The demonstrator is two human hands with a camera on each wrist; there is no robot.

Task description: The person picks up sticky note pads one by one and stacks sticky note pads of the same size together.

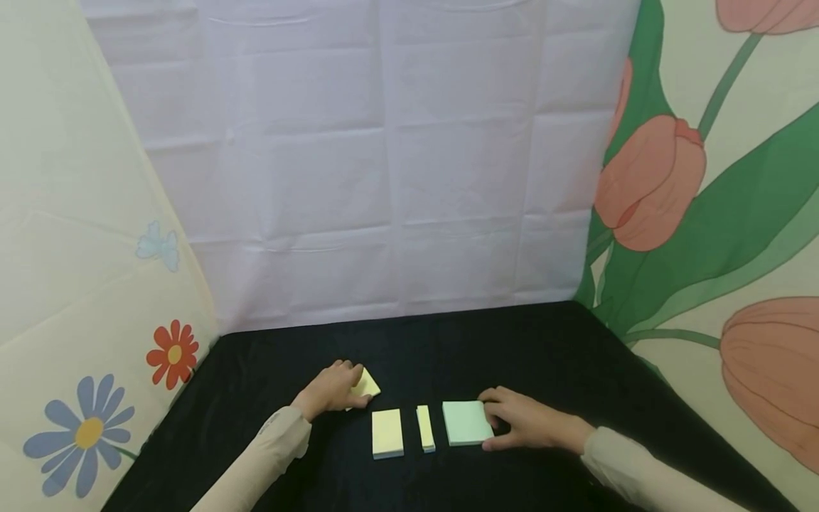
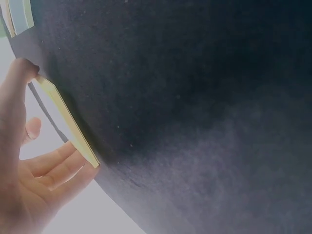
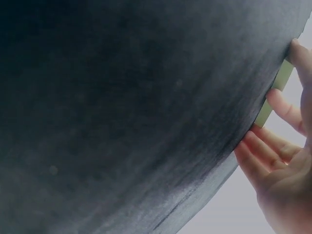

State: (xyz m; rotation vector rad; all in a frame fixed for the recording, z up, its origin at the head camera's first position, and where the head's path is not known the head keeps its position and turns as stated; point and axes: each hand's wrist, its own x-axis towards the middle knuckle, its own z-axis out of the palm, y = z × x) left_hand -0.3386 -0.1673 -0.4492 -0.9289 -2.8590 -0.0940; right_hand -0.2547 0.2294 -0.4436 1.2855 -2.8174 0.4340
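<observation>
My left hand [image 1: 333, 389] grips a yellow sticky note pad [image 1: 366, 385] at the left, its thumb at the near edge and its fingers at the far side. In the left wrist view this pad [image 2: 70, 122] shows edge-on between thumb and fingertips. On the right, my right hand [image 1: 526, 419] holds the right side of a pale green sticky note pad [image 1: 466, 423], thumb at the near corner and fingers at the far one. The green pad's side [image 3: 273, 95] shows between the fingers in the right wrist view. Part of the yellow pad is hidden under the left hand.
Between the hands lie a yellow rectangular sticky note pad [image 1: 387, 432] and a narrow yellow strip pad [image 1: 425, 428], both with bluish lower layers. A black cloth [image 1: 512, 348] covers the table. White fabric [image 1: 384, 156] hangs behind it, with flower-printed cloth [image 1: 710, 235] at the sides.
</observation>
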